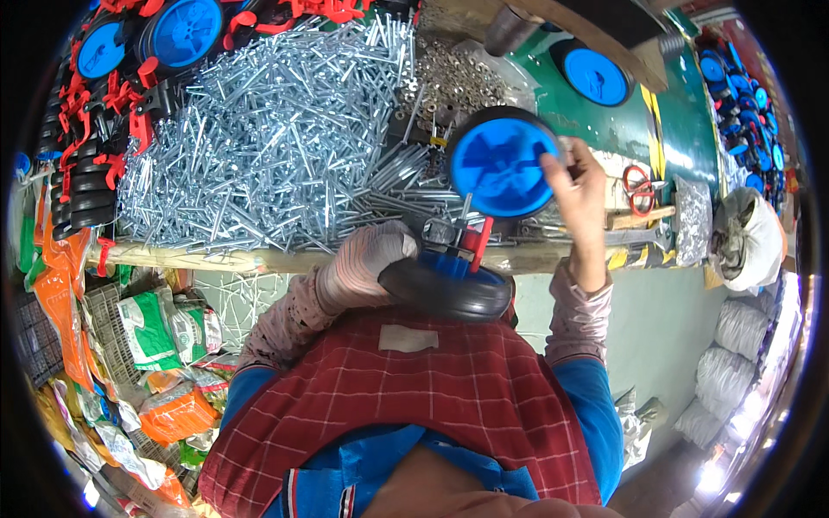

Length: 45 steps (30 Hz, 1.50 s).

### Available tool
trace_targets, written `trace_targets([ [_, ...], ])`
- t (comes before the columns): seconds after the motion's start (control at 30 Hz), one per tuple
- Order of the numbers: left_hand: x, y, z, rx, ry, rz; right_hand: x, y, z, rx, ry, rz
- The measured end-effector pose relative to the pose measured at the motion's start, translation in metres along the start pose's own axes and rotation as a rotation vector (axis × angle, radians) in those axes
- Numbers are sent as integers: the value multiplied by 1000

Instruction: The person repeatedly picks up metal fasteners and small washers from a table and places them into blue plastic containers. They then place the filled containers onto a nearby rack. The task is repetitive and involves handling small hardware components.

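My left hand [370,260], in a striped knit glove, holds a black-tyred wheel [447,296] lying nearly flat at the bench's front edge. On top of that wheel sits a fitting with a red plastic lever [479,245], and a metal bolt [466,206] stands up from it. My bare right hand [578,184] grips the right rim of a second wheel [502,167], with a blue hub and black tyre. This wheel is tipped face-up towards me, just above and behind the bolt. Whether bolt and hub touch, I cannot tell.
A large heap of long bolts [272,142] covers the bench's left and middle, with nuts [460,74] behind. Red-handled scissors [639,189] and a wrench [647,236] lie at right. Another blue wheel [596,74] rests farther back. Wheels and red levers [139,123] crowd the left.
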<state>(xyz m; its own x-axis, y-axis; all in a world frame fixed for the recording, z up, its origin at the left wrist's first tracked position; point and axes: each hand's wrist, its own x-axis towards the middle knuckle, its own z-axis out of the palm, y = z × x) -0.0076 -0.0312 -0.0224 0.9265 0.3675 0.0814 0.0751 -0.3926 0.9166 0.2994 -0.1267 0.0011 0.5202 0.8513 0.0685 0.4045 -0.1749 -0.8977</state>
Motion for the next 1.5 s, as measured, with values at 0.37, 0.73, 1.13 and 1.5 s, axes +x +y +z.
trace_targets([
  [0.37,15,15,0,-1439,-146,-482,-14,-38,37,-264,-87,-105],
  [0.73,-41,-26,-13,-187,51,66,29,-35,77,-37,-529,-442],
  [1.13,-47,-24,-22,255,278,401,86,-11,152,-929,-276,-849],
  [1.5,-49,-23,-15,237,247,394,55,-4,163,-933,-183,-1030],
])
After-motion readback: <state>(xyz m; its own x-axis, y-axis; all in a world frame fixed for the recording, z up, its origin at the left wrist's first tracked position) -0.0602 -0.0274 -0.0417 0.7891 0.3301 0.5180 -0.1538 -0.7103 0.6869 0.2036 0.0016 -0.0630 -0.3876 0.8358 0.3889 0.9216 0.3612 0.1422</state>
